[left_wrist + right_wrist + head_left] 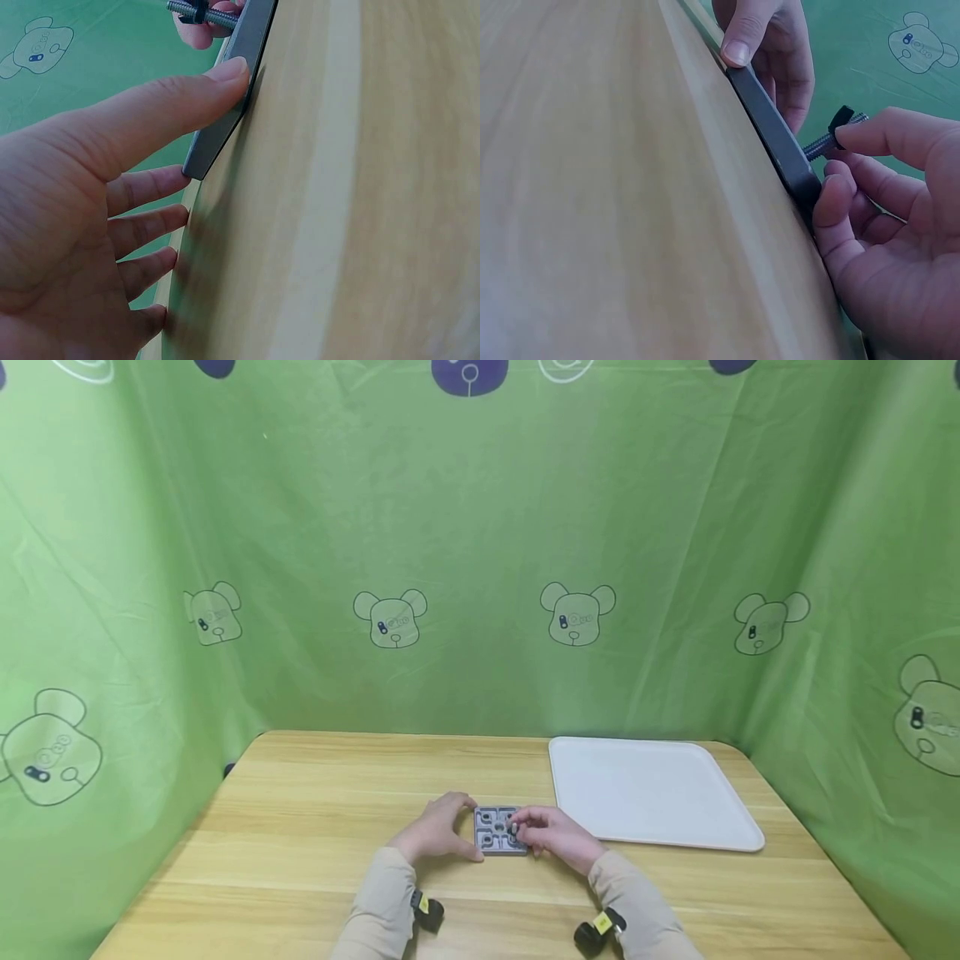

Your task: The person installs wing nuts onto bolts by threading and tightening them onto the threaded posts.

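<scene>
A square grey plate [500, 851] with recessed compartments lies on the wooden table between both hands. At its left side, my left hand [435, 831] holds it, with the thumb at the near corner and the fingers toward the far corner. A threaded bolt [819, 146] stands up from the plate's right part, carrying a black wing nut [841, 118]. My right hand [558, 837] pinches that wing nut between thumb and index finger, its other fingers curled close to the plate's edge. In the left wrist view the wing nut [197, 10] sits partway along the bolt.
A white tray [652, 789] lies at the back right of the table [315, 827], just beyond the right hand. Green cloth [480, 677] with printed bear heads hangs behind and at both sides. Each sleeve carries a small black camera.
</scene>
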### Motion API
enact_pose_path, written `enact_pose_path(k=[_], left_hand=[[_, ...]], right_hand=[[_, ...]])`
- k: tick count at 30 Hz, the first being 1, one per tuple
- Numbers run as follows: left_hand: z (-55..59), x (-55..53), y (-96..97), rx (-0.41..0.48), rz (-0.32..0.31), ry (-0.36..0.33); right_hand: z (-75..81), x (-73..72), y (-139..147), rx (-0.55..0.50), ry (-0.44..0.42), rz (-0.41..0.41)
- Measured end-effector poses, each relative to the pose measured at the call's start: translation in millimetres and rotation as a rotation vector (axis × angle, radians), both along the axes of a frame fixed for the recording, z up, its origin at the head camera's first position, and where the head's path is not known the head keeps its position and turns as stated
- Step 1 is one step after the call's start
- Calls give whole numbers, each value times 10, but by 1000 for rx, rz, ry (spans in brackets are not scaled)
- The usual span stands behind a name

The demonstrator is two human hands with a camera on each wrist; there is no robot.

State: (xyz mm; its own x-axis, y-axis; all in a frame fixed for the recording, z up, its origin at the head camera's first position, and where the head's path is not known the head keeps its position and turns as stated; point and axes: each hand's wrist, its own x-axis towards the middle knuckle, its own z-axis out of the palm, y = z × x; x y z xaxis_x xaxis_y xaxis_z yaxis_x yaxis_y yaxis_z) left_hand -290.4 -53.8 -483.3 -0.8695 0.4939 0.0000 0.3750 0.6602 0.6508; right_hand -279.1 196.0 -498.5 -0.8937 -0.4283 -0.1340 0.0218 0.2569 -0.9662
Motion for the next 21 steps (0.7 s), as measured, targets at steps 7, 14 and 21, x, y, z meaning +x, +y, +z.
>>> enact_pose_path(k=[7, 14, 21], left_hand=[[-23, -11, -3, -6, -2, 2], [-33, -17, -2, -6, -2, 6], [-30, -18, -4, -4, -2, 5]], right_hand=[[20, 25, -17, 1, -3, -16], [62, 50, -73, 27, 11, -57], [80, 52, -85, 60, 29, -61]])
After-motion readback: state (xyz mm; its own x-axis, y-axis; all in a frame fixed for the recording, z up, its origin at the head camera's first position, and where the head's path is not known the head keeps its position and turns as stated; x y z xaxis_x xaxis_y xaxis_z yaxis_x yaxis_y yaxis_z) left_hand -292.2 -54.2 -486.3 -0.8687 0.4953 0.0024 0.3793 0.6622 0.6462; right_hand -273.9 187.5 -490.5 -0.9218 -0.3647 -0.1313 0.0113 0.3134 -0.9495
